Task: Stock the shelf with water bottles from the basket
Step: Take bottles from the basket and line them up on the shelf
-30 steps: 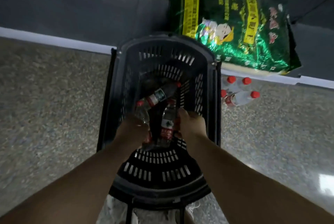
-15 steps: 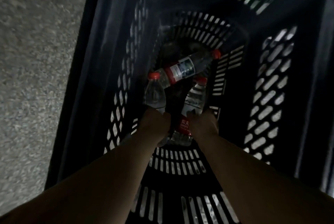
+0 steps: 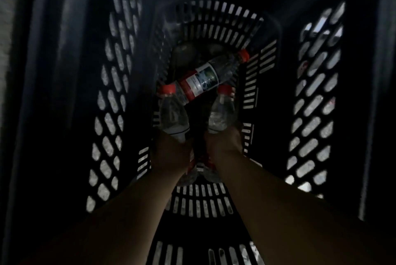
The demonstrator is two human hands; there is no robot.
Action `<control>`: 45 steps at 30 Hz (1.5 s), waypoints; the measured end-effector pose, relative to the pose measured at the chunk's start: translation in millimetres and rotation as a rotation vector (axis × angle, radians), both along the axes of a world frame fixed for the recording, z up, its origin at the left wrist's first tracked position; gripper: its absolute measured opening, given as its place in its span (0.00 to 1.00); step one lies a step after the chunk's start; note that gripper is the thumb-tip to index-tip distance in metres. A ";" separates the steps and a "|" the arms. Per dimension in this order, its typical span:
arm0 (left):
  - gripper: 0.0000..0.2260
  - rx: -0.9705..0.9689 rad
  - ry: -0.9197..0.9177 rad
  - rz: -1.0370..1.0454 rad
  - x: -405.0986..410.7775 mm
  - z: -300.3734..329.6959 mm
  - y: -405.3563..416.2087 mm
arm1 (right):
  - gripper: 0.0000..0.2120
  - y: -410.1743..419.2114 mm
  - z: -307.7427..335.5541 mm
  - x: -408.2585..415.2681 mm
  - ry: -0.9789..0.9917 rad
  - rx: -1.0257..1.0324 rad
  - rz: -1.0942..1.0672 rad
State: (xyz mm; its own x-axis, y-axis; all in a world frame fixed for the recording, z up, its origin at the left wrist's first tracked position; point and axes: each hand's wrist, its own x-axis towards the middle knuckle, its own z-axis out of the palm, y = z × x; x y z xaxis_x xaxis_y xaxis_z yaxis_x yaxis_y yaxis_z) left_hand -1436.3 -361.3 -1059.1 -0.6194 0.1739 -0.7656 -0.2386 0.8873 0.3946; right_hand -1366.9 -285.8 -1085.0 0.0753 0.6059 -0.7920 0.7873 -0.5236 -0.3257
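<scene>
Reaching deep into the dark basket [image 3: 111,102], you are at the pick-up step: your left hand [image 3: 171,155] is clenched round one water bottle [image 3: 173,114], your right hand [image 3: 225,144] round another [image 3: 221,112]. A third bottle [image 3: 205,79] lies across their caps. Next, lift both clear without snagging it. Count: three bottles visible, two hands, one basket.

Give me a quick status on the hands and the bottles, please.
Left hand shut on left bottle. Right hand shut on right bottle. Third bottle lies across both caps, inside basket.
</scene>
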 end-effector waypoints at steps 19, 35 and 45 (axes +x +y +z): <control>0.21 0.719 0.259 -0.196 -92.4 531.4 89.8 | 0.30 99.6 550.3 -32.3 0.433 0.563 -0.117; 0.27 1.264 0.267 -0.400 -114.2 969.9 109.5 | 0.31 144.3 966.7 -25.1 0.746 1.054 -0.132; 0.23 1.378 0.401 -0.340 -129.9 1064.5 168.6 | 0.29 248.3 1085.7 -9.8 0.808 1.234 -0.166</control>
